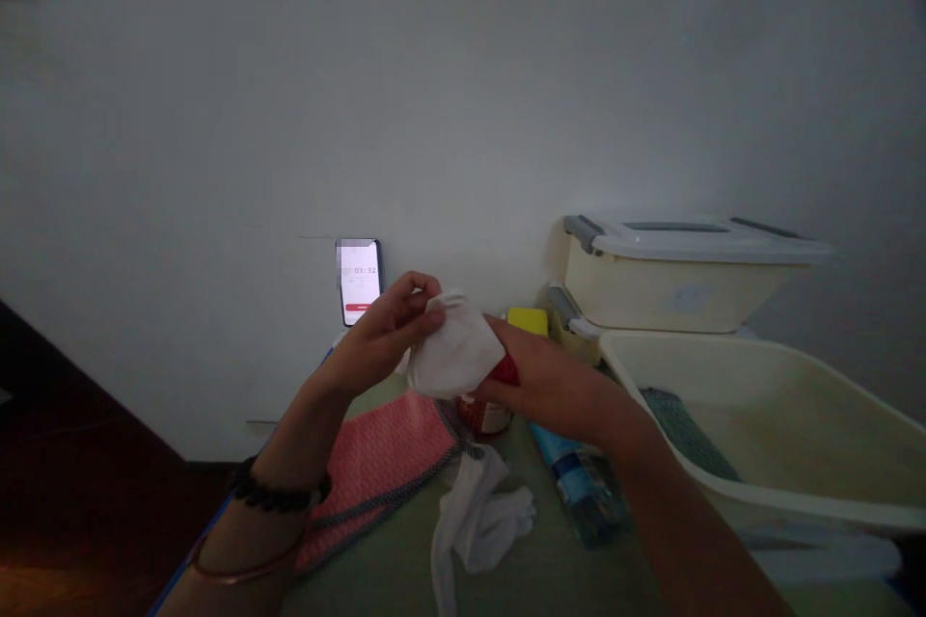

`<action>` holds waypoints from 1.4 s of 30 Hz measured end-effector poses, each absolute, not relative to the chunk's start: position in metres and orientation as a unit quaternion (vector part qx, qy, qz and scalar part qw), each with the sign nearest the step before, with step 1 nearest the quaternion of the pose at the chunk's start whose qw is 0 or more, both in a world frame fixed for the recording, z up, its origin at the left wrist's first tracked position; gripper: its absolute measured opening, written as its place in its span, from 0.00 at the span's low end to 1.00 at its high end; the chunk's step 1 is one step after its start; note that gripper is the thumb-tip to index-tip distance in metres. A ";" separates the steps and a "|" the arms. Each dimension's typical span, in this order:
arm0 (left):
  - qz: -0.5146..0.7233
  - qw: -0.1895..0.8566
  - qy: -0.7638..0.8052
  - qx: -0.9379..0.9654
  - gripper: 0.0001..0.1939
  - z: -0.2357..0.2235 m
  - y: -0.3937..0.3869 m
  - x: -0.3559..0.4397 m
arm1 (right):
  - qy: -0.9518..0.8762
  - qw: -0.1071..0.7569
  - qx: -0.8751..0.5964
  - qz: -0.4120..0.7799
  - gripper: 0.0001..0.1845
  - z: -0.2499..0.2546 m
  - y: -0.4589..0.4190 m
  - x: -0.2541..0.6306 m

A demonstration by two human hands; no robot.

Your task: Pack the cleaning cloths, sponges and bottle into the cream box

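while the left hand pinches a white cloth above the table, the right hand grips a red item, mostly hidden; bare tabletop shows near the front edge, right of a crumpled strip; the phone reads "03:32".

One head-worn view looks forward and down at both hands.

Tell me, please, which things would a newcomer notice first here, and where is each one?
The eye probably goes first to the lit phone, upright against the wall. Next comes the white cloth at the centre, between the left hand and the right hand. Below the left hand, the pink cloth with grey edging stands out.
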State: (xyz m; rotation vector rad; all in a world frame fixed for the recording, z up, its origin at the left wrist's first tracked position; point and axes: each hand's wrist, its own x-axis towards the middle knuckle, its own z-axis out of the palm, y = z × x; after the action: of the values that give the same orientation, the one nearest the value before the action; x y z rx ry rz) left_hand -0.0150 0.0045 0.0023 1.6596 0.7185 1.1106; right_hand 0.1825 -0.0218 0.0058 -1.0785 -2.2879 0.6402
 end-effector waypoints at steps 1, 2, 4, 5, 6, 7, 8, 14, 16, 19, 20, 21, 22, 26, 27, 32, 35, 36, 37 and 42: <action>0.464 0.498 0.286 0.674 0.10 0.003 0.004 -0.015 | -0.842 0.277 -0.394 0.242 0.23 0.007 -0.022 0.182; 0.469 0.507 0.278 0.668 0.11 0.004 0.003 -0.016 | -0.836 0.287 -0.404 0.236 0.20 0.008 -0.022 0.181; 0.473 0.514 0.268 0.663 0.14 0.006 0.002 -0.016 | -0.818 0.298 -0.449 0.200 0.17 0.010 -0.021 0.179; 0.471 0.511 0.268 0.667 0.15 0.006 0.002 -0.017 | -0.810 0.301 -0.471 0.178 0.15 0.011 -0.021 0.179; 0.464 0.502 0.273 0.677 0.16 0.006 0.002 -0.017 | -0.803 0.305 -0.487 0.159 0.12 0.012 -0.021 0.179; 0.452 0.488 0.283 0.691 0.17 0.006 0.003 -0.017 | -0.797 0.311 -0.497 0.146 0.10 0.013 -0.022 0.178; 0.436 0.470 0.298 0.708 0.17 0.005 0.003 -0.016 | -0.792 0.317 -0.503 0.138 0.08 0.013 -0.023 0.178; 0.324 0.316 0.382 0.806 0.15 -0.001 0.007 -0.012 | -0.795 0.310 -0.504 0.131 0.03 0.012 -0.027 0.176; 0.309 0.284 0.397 0.816 0.15 -0.001 0.007 -0.011 | -0.798 0.307 -0.500 0.138 0.03 0.010 -0.026 0.176; 0.319 0.269 0.398 0.817 0.14 0.002 0.006 -0.011 | -0.795 0.306 -0.505 0.138 0.04 0.010 -0.025 0.178; 0.320 0.267 0.399 0.817 0.14 0.002 0.006 -0.011 | -0.796 0.305 -0.506 0.133 0.04 0.010 -0.025 0.178; 0.320 0.266 0.402 0.816 0.14 0.003 0.006 -0.011 | -0.797 0.305 -0.505 0.126 0.04 0.010 -0.025 0.178; 0.317 0.266 0.406 0.815 0.14 0.003 0.007 -0.012 | -0.799 0.305 -0.504 0.120 0.04 0.011 -0.025 0.178; 0.309 0.262 0.414 0.815 0.14 0.003 0.008 -0.012 | -0.803 0.304 -0.499 0.119 0.04 0.012 -0.026 0.178; 0.309 0.261 0.414 0.815 0.14 0.002 0.009 -0.013 | -0.802 0.304 -0.499 0.123 0.04 0.012 -0.026 0.178; 0.310 0.273 0.399 0.819 0.13 -0.002 0.010 -0.014 | -0.797 0.307 -0.503 0.133 0.05 0.016 -0.028 0.180; 0.351 0.295 0.396 0.795 0.12 0.000 0.009 -0.013 | -0.789 0.335 -0.493 0.149 0.04 0.019 -0.031 0.180; 0.376 0.297 0.399 0.782 0.11 0.001 0.008 -0.012 | -0.787 0.349 -0.486 0.154 0.04 0.020 -0.031 0.180; 0.405 0.294 0.404 0.766 0.11 0.003 0.007 -0.012 | -0.785 0.363 -0.477 0.156 0.04 0.020 -0.032 0.180; 0.528 0.284 0.420 0.682 0.07 0.010 0.004 -0.011 | -0.791 0.399 -0.432 0.168 0.07 0.020 -0.033 0.181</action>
State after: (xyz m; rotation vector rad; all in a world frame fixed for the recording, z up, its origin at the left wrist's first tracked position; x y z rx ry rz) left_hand -0.0114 0.0038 0.0103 1.8238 1.1233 1.4118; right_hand 0.1810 -0.0331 0.0196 -1.0933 -2.0021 0.4243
